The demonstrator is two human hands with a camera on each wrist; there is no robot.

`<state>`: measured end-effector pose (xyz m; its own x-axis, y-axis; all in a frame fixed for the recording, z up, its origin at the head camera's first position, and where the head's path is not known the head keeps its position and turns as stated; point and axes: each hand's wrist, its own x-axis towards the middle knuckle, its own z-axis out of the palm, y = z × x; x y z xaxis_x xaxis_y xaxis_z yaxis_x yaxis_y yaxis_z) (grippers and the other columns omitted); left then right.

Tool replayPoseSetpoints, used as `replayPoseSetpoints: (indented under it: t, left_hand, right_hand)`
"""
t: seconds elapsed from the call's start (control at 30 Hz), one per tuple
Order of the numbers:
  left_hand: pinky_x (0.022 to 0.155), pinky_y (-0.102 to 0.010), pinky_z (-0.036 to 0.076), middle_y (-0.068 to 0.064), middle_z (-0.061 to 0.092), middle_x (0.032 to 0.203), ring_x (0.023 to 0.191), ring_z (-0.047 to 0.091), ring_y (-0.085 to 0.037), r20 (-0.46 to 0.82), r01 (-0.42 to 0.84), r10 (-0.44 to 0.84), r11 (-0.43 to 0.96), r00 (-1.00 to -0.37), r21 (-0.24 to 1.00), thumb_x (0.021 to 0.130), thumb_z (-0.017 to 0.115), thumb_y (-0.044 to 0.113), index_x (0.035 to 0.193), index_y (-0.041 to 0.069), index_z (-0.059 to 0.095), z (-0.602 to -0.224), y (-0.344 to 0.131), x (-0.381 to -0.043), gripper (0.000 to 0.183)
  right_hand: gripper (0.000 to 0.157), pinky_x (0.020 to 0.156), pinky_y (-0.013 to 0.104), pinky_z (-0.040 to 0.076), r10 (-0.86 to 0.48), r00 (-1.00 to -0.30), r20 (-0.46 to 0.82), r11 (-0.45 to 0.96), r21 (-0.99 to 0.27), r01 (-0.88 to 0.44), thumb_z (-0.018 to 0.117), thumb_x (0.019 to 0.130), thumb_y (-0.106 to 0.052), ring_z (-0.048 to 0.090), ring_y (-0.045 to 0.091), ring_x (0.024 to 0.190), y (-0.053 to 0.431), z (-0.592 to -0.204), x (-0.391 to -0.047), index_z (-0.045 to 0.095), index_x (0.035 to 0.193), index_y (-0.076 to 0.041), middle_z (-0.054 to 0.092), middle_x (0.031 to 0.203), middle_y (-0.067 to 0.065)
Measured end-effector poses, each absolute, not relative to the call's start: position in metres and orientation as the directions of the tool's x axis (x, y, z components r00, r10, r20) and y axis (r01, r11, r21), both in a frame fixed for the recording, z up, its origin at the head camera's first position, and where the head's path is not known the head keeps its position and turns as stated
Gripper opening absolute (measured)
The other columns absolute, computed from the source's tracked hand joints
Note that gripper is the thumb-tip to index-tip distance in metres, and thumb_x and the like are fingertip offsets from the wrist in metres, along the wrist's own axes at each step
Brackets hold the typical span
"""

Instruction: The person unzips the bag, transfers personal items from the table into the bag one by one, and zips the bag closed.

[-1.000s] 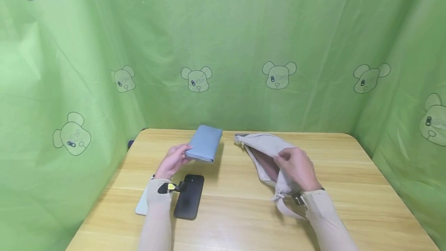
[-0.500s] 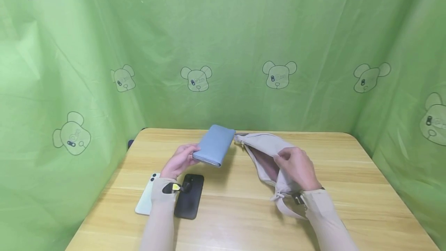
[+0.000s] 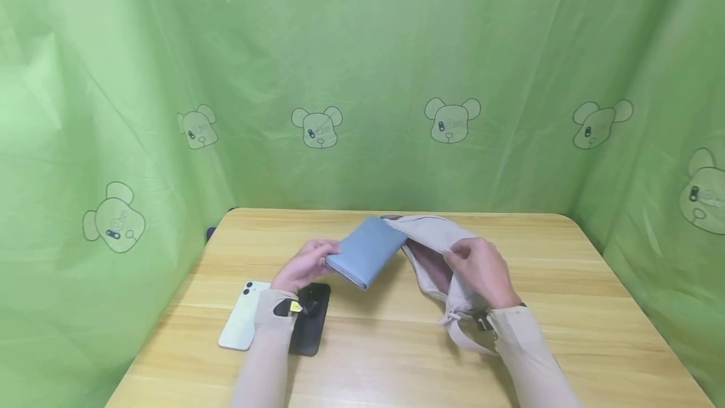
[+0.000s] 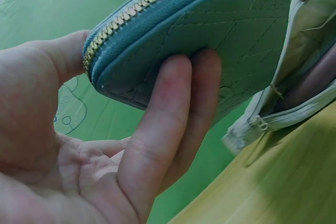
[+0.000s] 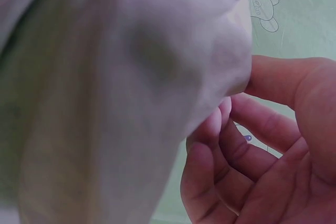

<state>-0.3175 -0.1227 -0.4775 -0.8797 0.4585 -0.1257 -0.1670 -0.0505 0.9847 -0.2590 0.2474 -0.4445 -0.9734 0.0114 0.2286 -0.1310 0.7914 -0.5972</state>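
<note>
A blue zip-around wallet (image 3: 367, 252) is held above the table by my left hand (image 3: 306, 264). In the left wrist view the thumb lies at its gold-toothed zip edge, and two fingers (image 4: 170, 114) support the quilted underside of the wallet (image 4: 231, 40). The wallet's far corner overlaps the near end of the bag opening in the head view. My right hand (image 3: 481, 269) pinches the upper edge of the pale fabric bag (image 3: 433, 232), whose unzipped mouth gapes toward the left. In the right wrist view, thumb and fingers (image 5: 207, 129) grip a fold of the bag's cloth (image 5: 147, 77).
Left of centre on the wooden table (image 3: 391, 357) lie a pale mint phone (image 3: 240, 323) and a black phone (image 3: 308, 332), partly covered by the left forearm. The bag's strap (image 3: 470, 342) trails toward the front. A green printed curtain (image 3: 374, 162) encloses the back and sides.
My left hand has carried the wallet rightward to the bag, tilting and turning it. More of the mint phone shows now. The right hand has stayed at the bag's edge.
</note>
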Motion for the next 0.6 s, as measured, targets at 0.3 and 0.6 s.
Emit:
replayPoseSetpoints:
  t: [0.3, 0.6]
  left_hand:
    - [0.085, -0.027, 0.062, -0.005, 0.07, 0.11, 0.089, 0.071, -0.012, -0.175, -0.217, 0.498, -0.027, -0.849, 0.976, 0.099, 0.054, 0.008, 0.13, -0.015, 0.057, -0.488, -0.104, -0.317, 0.038]
    - [0.095, -0.031, 0.06, -0.011, 0.068, 0.121, 0.1, 0.07, -0.015, -0.201, -0.273, 0.533, -0.06, -0.822, 0.96, 0.101, 0.054, 0.01, 0.133, -0.015, 0.054, -0.503, -0.084, -0.318, 0.04]
  right_hand:
    - [0.024, 0.066, 0.033, 0.051, 0.013, -0.973, 0.228, 0.788, -0.601, -0.13, 0.071, 0.094, -0.024, 0.071, 0.029, 0.089, 0.247, -0.446, -0.26, 0.078, 0.108, -0.005, 0.078, 0.106, 0.018]
    - [0.023, 0.067, 0.032, 0.052, -0.011, -0.975, 0.223, 0.79, -0.596, -0.145, 0.072, 0.094, -0.022, 0.07, 0.027, 0.088, 0.247, -0.445, -0.26, 0.078, 0.108, -0.005, 0.079, 0.105, 0.017]
